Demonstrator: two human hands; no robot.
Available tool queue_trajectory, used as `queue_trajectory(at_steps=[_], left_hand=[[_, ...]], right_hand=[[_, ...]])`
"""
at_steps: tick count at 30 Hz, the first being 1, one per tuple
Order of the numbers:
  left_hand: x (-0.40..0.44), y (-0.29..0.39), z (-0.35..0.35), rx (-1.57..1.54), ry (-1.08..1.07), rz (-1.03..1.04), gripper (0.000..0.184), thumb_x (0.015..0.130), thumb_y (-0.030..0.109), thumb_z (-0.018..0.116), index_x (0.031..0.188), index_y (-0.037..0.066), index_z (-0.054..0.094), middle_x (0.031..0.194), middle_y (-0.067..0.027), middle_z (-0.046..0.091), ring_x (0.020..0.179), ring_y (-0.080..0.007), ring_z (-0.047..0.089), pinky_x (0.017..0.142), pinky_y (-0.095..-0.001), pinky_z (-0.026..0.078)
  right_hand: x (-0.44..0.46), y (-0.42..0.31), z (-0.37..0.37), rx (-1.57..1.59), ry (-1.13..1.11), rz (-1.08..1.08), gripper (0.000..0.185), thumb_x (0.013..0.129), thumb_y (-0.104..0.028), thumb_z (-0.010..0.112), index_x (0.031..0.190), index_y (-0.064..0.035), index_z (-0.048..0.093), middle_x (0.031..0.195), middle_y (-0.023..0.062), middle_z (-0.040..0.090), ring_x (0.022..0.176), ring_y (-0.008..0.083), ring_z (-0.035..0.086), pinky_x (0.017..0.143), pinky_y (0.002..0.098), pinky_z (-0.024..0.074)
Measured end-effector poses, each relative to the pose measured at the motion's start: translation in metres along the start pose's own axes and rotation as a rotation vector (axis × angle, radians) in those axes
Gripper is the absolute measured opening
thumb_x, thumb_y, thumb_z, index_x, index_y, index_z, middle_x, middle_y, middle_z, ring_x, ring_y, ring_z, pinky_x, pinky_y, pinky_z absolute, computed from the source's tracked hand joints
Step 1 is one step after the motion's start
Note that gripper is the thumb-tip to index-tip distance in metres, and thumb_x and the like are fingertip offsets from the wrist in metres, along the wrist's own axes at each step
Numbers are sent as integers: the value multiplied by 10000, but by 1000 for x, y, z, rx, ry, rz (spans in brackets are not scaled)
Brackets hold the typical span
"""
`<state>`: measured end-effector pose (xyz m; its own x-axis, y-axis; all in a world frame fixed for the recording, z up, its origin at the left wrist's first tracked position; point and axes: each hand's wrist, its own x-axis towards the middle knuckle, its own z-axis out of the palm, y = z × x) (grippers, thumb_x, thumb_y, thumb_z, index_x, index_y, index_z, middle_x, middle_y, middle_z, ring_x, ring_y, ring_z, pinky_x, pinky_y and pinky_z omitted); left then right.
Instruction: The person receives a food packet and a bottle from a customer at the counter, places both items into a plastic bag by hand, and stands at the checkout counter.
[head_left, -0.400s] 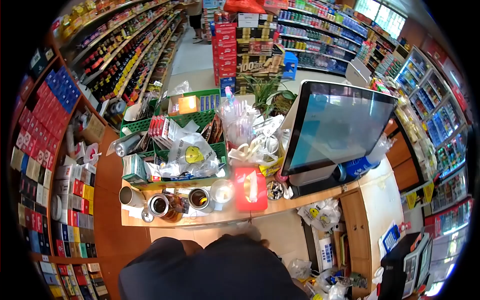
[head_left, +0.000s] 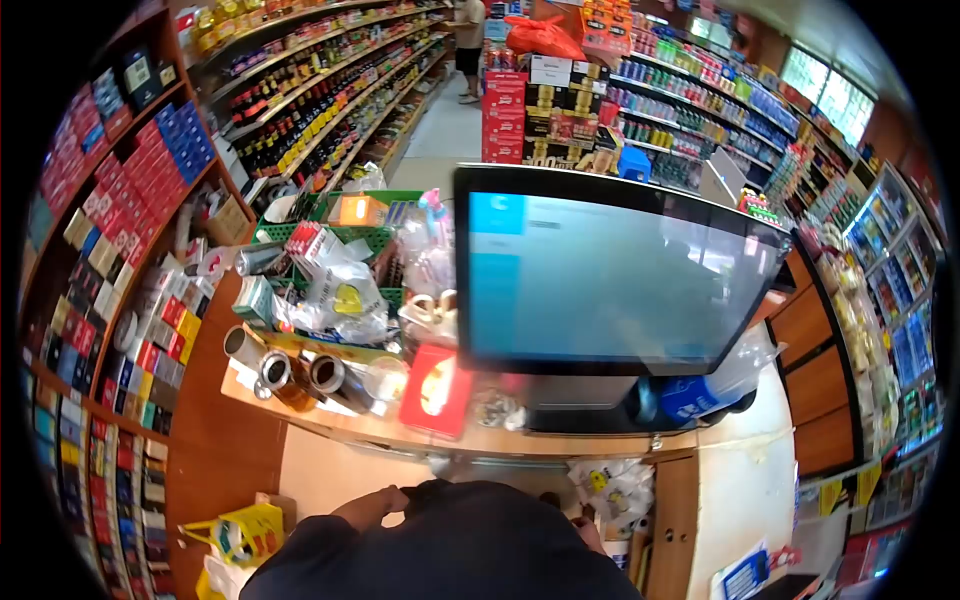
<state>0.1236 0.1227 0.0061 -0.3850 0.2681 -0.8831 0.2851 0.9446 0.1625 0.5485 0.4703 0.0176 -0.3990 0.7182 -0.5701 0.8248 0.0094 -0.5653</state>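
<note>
My left hand (head_left: pixel 388 500) shows only in part at the left side of my dark shirt, below the counter's front edge; its fingers are mostly hidden. On the other side, my right hand (head_left: pixel 588 532) is a small piece of skin beside the shirt, just under a white plastic bag (head_left: pixel 612 488) with a yellow print. What either hand holds, if anything, does not show. Above them on the counter (head_left: pixel 350 425) are a red tissue box (head_left: pixel 437 392), a jar of brown liquid (head_left: pixel 283 380), a dark-mouthed metal cup (head_left: pixel 335 382) and a large touchscreen monitor (head_left: pixel 620 275).
Green baskets (head_left: pixel 385 240) with packets and bags stand at the counter's left. A blue-labelled bottle (head_left: pixel 705 393) lies beside the monitor base. A yellow bag (head_left: pixel 250 535) is low at left. Shelves of boxes (head_left: pixel 150 170) line the left side. A person (head_left: pixel 468 45) stands in the aisle.
My view has turned, bringing the monitor round to face me near the middle. Parts of both hands now show beside my body, and the yellow bag has come into view.
</note>
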Motion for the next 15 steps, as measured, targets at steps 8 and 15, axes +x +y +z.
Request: queue_trajectory(at_steps=[8, 15], left_hand=[[-57, 154, 107, -171, 204, -60, 550, 838, 284, 651, 1233, -98, 655, 1238, -333, 660, 1192, -420, 651, 973, -450, 537], [-153, 189, 140, -472, 232, -277, 766, 820, 356, 789, 1411, -61, 536, 1410, -299, 574, 1334, -390, 556, 1086, -422, 465]], right_hand=[[64, -14, -117, -129, -320, -500, 442, 909, -287, 738, 1239, 2, 685, 1196, 218, 714, 1130, 356, 673, 951, 401, 518], [135, 5, -75, 72, -698, -649, 321, 922, -242, 729, 1172, -42, 704, 1049, 129, 730, 966, 230, 666, 888, 367, 519]])
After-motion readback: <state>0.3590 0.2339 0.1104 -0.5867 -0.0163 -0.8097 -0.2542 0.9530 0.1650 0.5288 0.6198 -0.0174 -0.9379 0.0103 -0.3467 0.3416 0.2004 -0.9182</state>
